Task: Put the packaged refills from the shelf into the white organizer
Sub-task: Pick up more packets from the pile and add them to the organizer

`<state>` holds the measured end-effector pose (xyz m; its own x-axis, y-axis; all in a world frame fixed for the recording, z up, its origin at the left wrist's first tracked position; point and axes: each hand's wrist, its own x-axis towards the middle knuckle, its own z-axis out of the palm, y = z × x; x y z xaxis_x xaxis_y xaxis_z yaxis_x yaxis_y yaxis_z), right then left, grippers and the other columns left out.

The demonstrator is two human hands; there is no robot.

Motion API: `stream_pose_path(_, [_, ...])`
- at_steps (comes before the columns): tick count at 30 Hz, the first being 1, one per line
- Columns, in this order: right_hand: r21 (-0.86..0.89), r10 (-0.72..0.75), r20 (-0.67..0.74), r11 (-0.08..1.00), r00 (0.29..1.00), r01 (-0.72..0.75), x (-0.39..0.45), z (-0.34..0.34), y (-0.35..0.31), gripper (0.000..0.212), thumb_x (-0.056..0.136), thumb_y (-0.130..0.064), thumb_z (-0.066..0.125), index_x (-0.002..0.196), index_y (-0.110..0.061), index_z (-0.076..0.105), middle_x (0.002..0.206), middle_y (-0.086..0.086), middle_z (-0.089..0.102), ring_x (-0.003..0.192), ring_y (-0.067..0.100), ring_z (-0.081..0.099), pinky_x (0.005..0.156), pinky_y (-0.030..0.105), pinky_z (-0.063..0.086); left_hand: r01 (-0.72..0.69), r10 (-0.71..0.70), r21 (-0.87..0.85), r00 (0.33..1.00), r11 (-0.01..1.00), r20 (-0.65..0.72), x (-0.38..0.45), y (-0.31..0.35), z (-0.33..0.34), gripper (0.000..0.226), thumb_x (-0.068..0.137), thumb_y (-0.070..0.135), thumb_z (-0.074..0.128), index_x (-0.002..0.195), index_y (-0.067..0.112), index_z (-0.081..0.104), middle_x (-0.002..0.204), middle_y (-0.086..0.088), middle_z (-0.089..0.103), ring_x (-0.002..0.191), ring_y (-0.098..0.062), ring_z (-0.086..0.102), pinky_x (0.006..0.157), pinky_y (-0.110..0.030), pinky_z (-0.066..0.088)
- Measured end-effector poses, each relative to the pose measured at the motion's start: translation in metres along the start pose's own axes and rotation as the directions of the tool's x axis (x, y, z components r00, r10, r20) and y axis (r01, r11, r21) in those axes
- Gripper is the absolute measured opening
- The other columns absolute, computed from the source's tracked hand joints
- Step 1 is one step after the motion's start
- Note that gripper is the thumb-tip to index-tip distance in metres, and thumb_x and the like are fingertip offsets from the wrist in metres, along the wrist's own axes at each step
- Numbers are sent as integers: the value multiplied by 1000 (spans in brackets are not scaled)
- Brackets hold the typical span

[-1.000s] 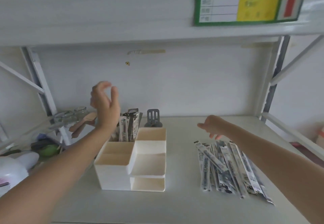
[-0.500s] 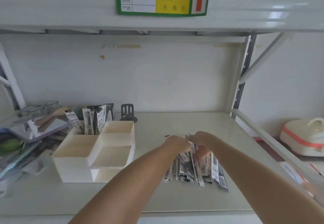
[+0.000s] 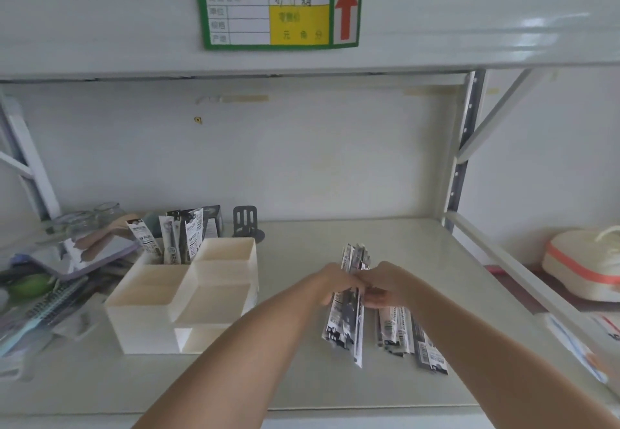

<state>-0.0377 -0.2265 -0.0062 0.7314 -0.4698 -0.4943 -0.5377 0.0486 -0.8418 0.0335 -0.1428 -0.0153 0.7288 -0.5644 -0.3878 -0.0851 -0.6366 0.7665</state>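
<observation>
A bundle of packaged refills (image 3: 345,323), long black-and-white sleeves, is lifted off the shelf at centre right. My left hand (image 3: 335,282) and my right hand (image 3: 385,284) both grip it near its upper part. More refills (image 3: 411,336) lie flat on the shelf just right of the bundle. The white organizer (image 3: 151,301) stands to the left, with several refills (image 3: 177,239) upright in its back left compartment. Its other compartments look empty.
A dark slotted stand (image 3: 246,224) sits behind the organizer. Clutter of notebooks, a mirror-like tablet (image 3: 84,254) and glass jars fills the left end. The shelf upright (image 3: 464,160) and a white-and-orange case (image 3: 583,267) are on the right. A green label hangs on the upper shelf beam.
My left hand left the organizer and crossed right to join my right hand at the pile. Together they raised a bundle of refills off the shelf. The view swung rightward.
</observation>
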Motion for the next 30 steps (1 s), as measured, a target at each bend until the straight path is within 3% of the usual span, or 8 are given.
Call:
stream_pose_path(4, [-99, -163, -97, 983, 982, 153, -16, 3, -26, 26, 84, -4, 61, 110, 4, 60, 103, 12, 62, 96, 30, 65, 86, 34, 54, -150, 149, -60, 988, 987, -32, 3, 5, -24, 64, 66, 27, 79, 118, -2, 57, 117, -17, 65, 105, -28, 63, 97, -38, 50])
stream_pose_path(8, [1, -323, -154, 945, 934, 327, -31, 14, -62, 23, 84, 3, 59, 106, 12, 61, 113, 24, 65, 88, 30, 64, 83, 42, 56, -310, 285, -225, 948, 924, -139, -12, 19, -56, 16, 72, 7, 71, 74, 9, 55, 79, -10, 60, 74, -24, 61, 77, -35, 57])
stream_pose_path(14, [117, -555, -236, 799, 798, 590, -59, 68, -125, 20, 88, -8, 57, 68, -8, 52, 83, 16, 60, 75, 25, 59, 68, 29, 54, -667, 553, -150, 705, 730, -444, -55, 28, -137, 25, 79, 11, 66, 102, 7, 57, 81, -2, 62, 70, -13, 60, 59, -16, 48])
stream_pose_path(16, [86, -589, -139, 794, 796, 602, -62, 92, -135, 22, 90, -7, 51, 68, -10, 52, 81, 12, 57, 78, 23, 55, 73, 28, 50, -692, 575, -39, 628, 721, -524, -60, 19, -161, 32, 83, 16, 65, 110, 5, 53, 81, 1, 60, 69, -11, 57, 54, -7, 42])
stream_pose_path(19, [-127, -587, 15, 802, 810, 584, -62, 126, -141, 18, 91, -7, 46, 81, -12, 59, 90, 10, 60, 79, 21, 59, 82, 35, 51, -665, 604, 154, 525, 730, -600, -63, -1, -185, 31, 88, 15, 57, 112, -1, 47, 83, -5, 56, 71, -20, 54, 53, -19, 39])
stream_pose_path(22, [-330, -603, 8, 751, 797, 572, -57, 155, -144, 27, 89, -10, 48, 106, 4, 65, 111, 25, 65, 105, 37, 62, 95, 42, 50, -685, 550, 98, 481, 722, -683, -53, -24, -194, 29, 89, 10, 56, 112, -3, 46, 77, -4, 56, 67, -20, 55, 48, -9, 42])
stream_pose_path(26, [-301, -573, 4, 781, 819, 548, -54, 170, -142, 32, 87, -12, 52, 105, 10, 65, 114, 29, 65, 111, 40, 60, 98, 46, 48, -736, 339, -179, 495, 653, -800, -39, -41, -200, 25, 87, 11, 58, 108, -1, 51, 72, -3, 58, 66, -21, 58, 61, -24, 48])
stream_pose_path(30, [-123, -590, -6, 801, 807, 585, -57, 168, -149, 26, 85, 2, 52, 101, 21, 60, 96, 39, 60, 97, 43, 63, 100, 49, 47, -766, 388, -78, 407, 638, -827, -44, -33, -207, 18, 88, 12, 56, 102, 4, 50, 66, 1, 54, 58, -15, 53, 52, -14, 44])
